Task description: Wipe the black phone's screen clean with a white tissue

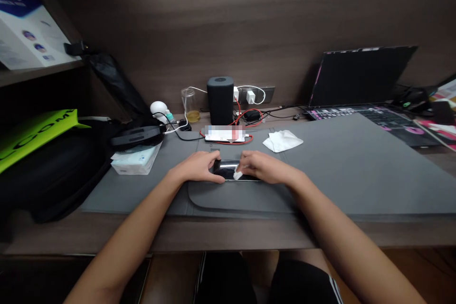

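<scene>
A black smartphone (225, 169) lies sideways on the grey desk mat, its glossy screen facing up. My left hand (200, 166) grips the phone's left end, thumb along the near edge and fingers at the far edge. Pinched in the fingers of my right hand (259, 166) is a small white wad of tissue (237, 175), touching the screen right of its middle. That hand covers much of the phone's right end. Just beyond it, a crumpled white tissue (282, 141) rests on the mat.
Behind the phone sits another phone (225, 135) with a red cable. A black speaker (220, 99), a glass jar (190, 105) and plugged chargers (251, 97) stand along the wall. A tissue pack (137, 159) and black bag (60, 166) are left, an open laptop (361, 78) right.
</scene>
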`<state>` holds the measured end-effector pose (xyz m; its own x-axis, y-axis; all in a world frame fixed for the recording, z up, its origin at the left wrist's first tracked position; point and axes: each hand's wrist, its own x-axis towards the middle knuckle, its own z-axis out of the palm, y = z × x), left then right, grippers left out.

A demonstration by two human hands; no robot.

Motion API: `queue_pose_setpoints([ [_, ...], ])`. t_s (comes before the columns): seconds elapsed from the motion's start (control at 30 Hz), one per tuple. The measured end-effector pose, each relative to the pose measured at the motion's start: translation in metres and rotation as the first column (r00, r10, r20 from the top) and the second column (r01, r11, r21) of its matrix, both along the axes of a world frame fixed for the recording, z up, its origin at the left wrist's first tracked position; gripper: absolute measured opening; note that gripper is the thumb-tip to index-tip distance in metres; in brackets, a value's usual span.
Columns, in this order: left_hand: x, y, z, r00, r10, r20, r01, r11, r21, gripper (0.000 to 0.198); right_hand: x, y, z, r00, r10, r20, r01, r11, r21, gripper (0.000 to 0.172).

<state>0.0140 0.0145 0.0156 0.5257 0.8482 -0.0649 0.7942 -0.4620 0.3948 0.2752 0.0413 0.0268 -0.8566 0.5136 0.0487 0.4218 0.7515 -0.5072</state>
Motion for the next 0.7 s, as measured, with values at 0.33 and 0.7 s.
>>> queue_pose_setpoints([
  [0.33,-0.001,0.001,0.0,1.0,0.003,0.002,-0.003,1.0,-0.013,0.055,0.009,0.006,0.001,0.989,-0.138,0.055,0.139,0.99,-0.012,0.022],
  [0.7,-0.001,0.002,-0.002,1.0,0.001,0.001,-0.001,1.0,-0.005,0.056,-0.004,0.004,0.0,1.0,0.007,0.004,-0.007,1.0,-0.016,0.02],
])
